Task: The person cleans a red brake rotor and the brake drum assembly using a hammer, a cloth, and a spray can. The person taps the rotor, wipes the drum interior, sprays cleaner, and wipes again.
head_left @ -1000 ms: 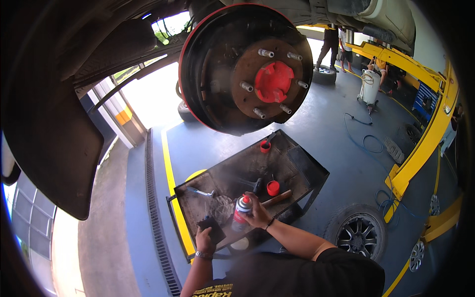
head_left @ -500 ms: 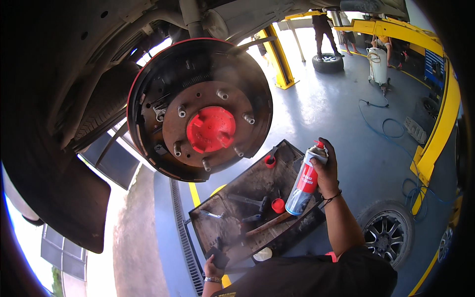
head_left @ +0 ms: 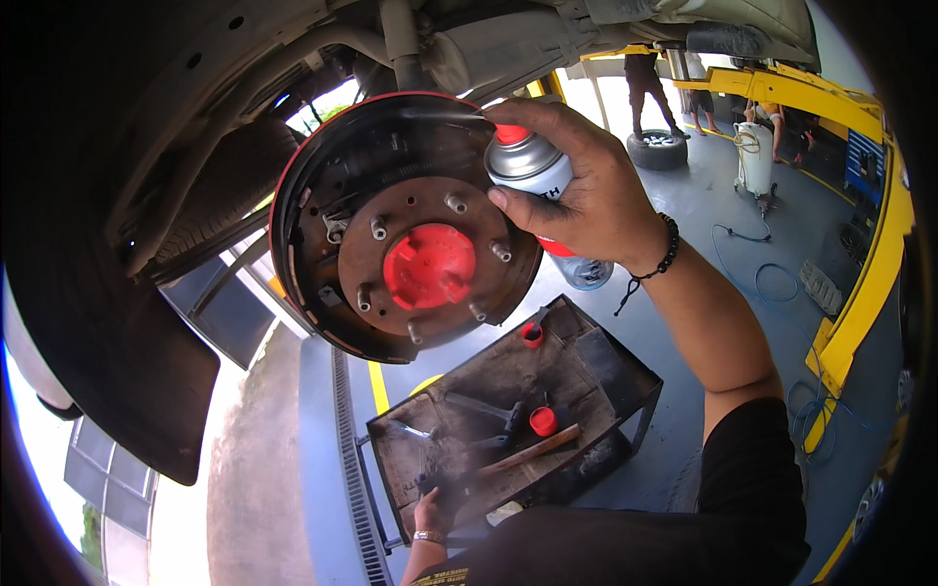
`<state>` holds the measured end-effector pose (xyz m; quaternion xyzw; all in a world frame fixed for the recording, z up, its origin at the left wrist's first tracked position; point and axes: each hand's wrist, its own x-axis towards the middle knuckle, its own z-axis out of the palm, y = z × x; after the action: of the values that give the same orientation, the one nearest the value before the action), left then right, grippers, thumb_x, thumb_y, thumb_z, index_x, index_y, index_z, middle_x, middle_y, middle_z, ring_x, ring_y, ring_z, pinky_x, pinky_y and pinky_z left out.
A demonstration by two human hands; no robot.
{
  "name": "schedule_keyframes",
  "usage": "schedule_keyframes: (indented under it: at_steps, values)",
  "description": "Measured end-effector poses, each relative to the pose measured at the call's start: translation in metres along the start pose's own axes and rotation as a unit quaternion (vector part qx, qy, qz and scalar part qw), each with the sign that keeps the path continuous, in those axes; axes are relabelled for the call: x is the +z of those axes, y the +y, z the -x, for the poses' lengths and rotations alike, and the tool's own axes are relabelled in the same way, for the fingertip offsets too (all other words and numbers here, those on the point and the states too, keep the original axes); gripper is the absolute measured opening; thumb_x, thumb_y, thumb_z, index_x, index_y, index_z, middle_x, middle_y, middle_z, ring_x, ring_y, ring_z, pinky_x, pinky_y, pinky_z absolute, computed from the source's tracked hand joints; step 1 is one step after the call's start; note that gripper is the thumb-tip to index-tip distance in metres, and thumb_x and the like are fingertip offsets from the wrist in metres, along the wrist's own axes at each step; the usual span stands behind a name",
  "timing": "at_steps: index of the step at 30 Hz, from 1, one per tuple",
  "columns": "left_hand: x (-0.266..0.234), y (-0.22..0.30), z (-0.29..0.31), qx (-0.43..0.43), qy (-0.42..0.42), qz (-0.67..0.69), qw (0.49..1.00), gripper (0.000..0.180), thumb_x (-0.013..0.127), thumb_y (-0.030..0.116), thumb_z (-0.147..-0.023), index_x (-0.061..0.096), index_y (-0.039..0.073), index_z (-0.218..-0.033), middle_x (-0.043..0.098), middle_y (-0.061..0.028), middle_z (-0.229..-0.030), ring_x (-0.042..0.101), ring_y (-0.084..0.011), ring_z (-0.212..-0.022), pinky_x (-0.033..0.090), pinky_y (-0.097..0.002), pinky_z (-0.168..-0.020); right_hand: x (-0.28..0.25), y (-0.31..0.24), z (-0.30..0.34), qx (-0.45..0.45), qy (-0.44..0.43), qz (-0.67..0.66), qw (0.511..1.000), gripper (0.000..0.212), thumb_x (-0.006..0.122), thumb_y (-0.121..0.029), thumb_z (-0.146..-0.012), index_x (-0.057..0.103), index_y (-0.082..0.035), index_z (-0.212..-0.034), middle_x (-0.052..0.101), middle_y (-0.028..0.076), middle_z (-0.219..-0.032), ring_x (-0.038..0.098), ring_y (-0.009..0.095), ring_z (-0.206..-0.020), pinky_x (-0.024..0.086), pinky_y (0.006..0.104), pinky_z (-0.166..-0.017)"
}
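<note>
The right hand (head_left: pixel 596 190) has risen from the dark metal tool tray (head_left: pixel 606 366), fingers wrapped around the silver aerosol spray can with a red nozzle (head_left: pixel 528 166); it now sits just beside the rusty round brake hub with a red centre cap (head_left: pixel 405 230), mist visible; spraying looks underway; the left hand (head_left: pixel 435 508) rests low at the tray, its fingers closed on something dark I cannot identify.
</note>
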<state>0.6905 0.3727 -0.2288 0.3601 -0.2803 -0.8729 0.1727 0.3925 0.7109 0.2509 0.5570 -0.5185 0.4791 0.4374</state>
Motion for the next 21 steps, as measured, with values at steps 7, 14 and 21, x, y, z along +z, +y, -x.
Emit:
schedule_keyframes:
  at_steps: [7,14,21]
  values:
    - [-0.007,-0.018,0.007,0.007,0.000,0.028,1.000,0.022,0.051,0.010,-0.095,0.058,0.002,-0.114,0.066,-0.0144,-0.108,0.066,-0.0349,-0.098,0.054,-0.0557,-0.087,0.004,-0.006,0.002,-0.014,0.034,0.052,0.998,0.056,0.081,-0.019,-0.076,0.060,-0.012,-0.127,0.065,0.014,-0.113,0.063,0.031,-0.104,0.051,0.0394,-0.091]
    - [-0.004,-0.010,0.012,0.006,0.019,0.013,1.000,0.021,0.052,0.010,-0.094,0.059,0.004,-0.112,0.066,-0.0131,-0.103,0.067,-0.0336,-0.095,0.056,-0.0555,-0.084,0.006,-0.008,0.008,-0.033,0.044,0.056,0.997,0.055,0.081,-0.020,-0.076,0.060,-0.012,-0.126,0.064,0.012,-0.114,0.064,0.032,-0.102,0.053,0.0391,-0.087]
    - [-0.016,-0.026,-0.036,0.046,-0.001,-0.060,0.997,0.032,0.059,0.011,-0.093,0.055,0.002,-0.122,0.065,-0.0124,-0.106,0.066,-0.0274,-0.093,0.056,-0.0398,-0.079,0.024,-0.035,-0.013,-0.051,-0.014,0.091,0.994,0.056,0.081,-0.014,-0.073,0.061,-0.013,-0.125,0.062,0.011,-0.113,0.063,0.029,-0.103,0.053,0.0380,-0.088]
